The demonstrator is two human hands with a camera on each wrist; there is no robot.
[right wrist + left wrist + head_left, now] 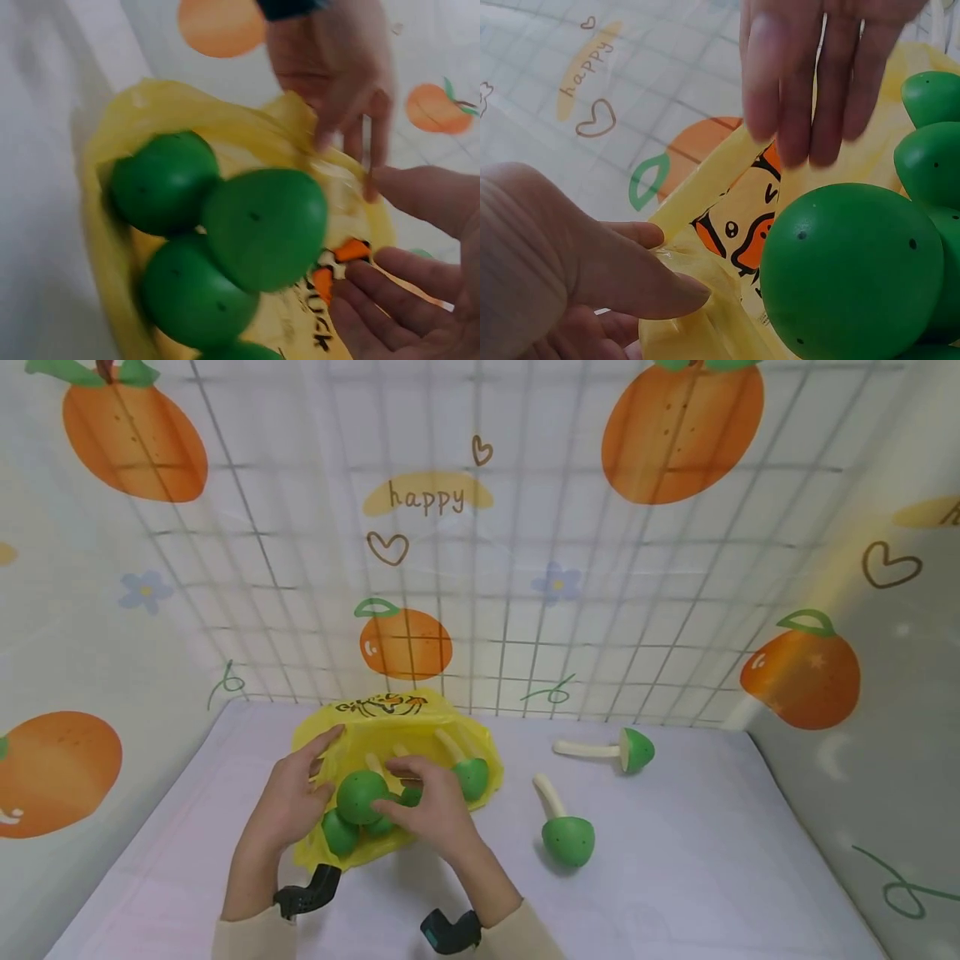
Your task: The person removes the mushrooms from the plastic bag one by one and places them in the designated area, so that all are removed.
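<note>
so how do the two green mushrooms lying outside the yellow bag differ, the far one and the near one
The far mushroom lies sideways, its stem pointing left; the near mushroom has its stem pointing toward the back. The far mushroom shows its cap's pale underside, while the near mushroom shows mostly its green dome. Both have a green cap and a pale stem.
</note>
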